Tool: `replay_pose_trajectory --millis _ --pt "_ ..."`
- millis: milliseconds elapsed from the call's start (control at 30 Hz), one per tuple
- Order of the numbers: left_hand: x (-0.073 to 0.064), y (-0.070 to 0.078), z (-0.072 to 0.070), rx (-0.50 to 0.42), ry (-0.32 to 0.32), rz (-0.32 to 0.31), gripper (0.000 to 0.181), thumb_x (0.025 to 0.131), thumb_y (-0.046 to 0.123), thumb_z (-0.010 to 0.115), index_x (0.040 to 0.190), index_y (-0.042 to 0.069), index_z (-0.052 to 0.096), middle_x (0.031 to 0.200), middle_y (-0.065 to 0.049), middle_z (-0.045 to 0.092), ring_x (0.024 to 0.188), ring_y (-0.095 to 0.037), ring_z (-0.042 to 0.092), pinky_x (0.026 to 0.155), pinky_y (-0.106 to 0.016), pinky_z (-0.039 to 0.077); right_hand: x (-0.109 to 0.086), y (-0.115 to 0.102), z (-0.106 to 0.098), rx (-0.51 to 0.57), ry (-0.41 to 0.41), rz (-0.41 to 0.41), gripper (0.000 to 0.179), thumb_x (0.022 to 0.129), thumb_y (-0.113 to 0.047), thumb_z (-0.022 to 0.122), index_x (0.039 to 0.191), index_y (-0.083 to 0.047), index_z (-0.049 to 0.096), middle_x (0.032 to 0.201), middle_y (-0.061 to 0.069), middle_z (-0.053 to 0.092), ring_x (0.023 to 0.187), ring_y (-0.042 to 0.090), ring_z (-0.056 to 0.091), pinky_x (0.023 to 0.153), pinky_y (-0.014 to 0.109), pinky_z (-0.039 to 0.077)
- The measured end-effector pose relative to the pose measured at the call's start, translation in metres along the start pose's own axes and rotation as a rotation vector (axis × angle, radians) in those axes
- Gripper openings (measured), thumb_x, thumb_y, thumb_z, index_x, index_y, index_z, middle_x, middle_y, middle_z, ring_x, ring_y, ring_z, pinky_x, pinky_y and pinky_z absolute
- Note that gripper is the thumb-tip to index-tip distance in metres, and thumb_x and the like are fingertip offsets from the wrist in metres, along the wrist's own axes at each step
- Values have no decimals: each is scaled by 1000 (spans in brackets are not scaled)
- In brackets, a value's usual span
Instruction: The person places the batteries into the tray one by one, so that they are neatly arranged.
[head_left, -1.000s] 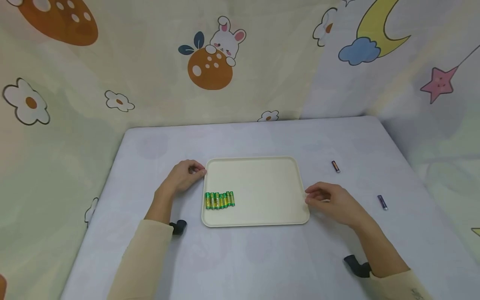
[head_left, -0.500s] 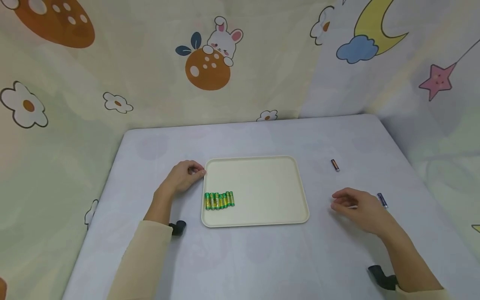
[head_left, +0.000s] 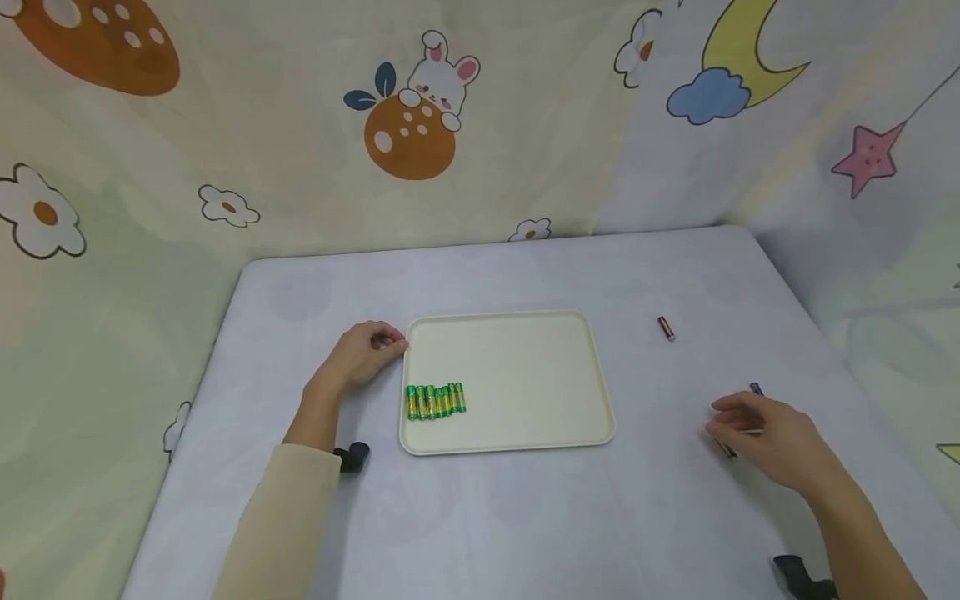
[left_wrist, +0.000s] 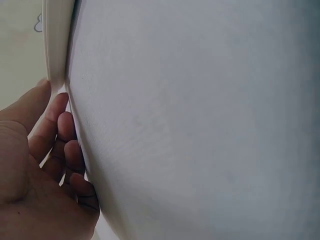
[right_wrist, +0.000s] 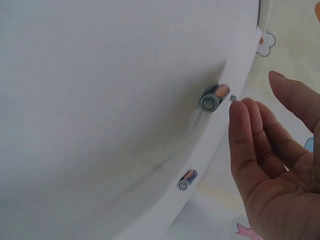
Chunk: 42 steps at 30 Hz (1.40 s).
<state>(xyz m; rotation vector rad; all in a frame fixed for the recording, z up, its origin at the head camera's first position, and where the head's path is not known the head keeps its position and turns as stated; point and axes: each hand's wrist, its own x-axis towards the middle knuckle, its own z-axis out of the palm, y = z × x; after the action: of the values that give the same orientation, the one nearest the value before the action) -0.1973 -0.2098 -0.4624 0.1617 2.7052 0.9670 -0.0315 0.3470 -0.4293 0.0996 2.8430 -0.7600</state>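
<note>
My left hand [head_left: 365, 354] is at the left rim of a cream tray [head_left: 525, 367], thumb and forefinger pinching its edge; the left wrist view shows the thumb [left_wrist: 37, 97] right at the rim. Inside the tray, several green-and-gold batteries [head_left: 435, 401] lie side by side near the left wall. My right hand [head_left: 772, 437] hovers over the cloth right of the tray, thumb apart from the fingers and nothing between them. Just below its fingertips is a dark, copper-topped battery [right_wrist: 215, 97], partly hidden in the head view. Behind the hand lies another battery [head_left: 756, 388], mostly covered.
A further dark and copper battery [head_left: 666, 328] lies toward the back right of the white-covered table [head_left: 540, 517]. A printed fabric backdrop [head_left: 300, 125] rises behind the table and along its sides.
My right hand has left the tray's right rim and moved right, to the loose batteries. A battery shows below its fingers. My left hand stays at the rim.
</note>
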Motion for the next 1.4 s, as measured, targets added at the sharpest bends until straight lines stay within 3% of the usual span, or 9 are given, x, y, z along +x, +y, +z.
replay_pose_trajectory --millis 233,400,667,867,1167,1400 --pt "-1 -2 0 2 -4 1 34 101 39 63 117 10 69 109 -9 61 99 -25 51 83 -38 40 -4 12 -1 -66 9 60 55 92 -46 76 120 1 66 102 12 74 96 35 69 69 34 52" --pt "-3 -2 -1 -1 -1 -21 34 101 40 63 118 11 69 110 -9 61 99 -26 51 84 -38 41 -4 17 2 -65 -36 114 63 88 -50 78 118 5 65 98 10 72 91 30 67 73 45 52" --pt "-4 0 -2 -8 -2 -20 33 101 38 64 117 11 69 109 -9 61 99 -26 51 83 -38 41 -7 24 8 -61 -31 112 47 90 -40 78 112 1 67 93 5 71 88 27 66 67 34 47" --pt "-3 0 -2 -6 5 -16 32 101 39 64 117 11 69 109 -9 61 99 -26 51 83 -38 41 -5 21 10 -62 -51 102 30 93 -33 75 105 -6 70 91 1 70 90 29 68 68 35 49" --pt "-3 0 -3 -15 1 -16 33 101 38 64 117 10 68 109 -9 60 99 -26 51 82 -38 41 6 -1 17 -20 -24 44 25 95 -32 73 103 -8 72 91 1 70 91 29 68 70 38 50" --pt "-2 2 0 -24 0 -28 33 101 37 64 118 10 68 110 -10 61 100 -27 51 83 -38 41 28 -31 27 72 -16 -32 26 97 -28 72 109 -5 72 95 3 72 90 24 68 72 36 53"
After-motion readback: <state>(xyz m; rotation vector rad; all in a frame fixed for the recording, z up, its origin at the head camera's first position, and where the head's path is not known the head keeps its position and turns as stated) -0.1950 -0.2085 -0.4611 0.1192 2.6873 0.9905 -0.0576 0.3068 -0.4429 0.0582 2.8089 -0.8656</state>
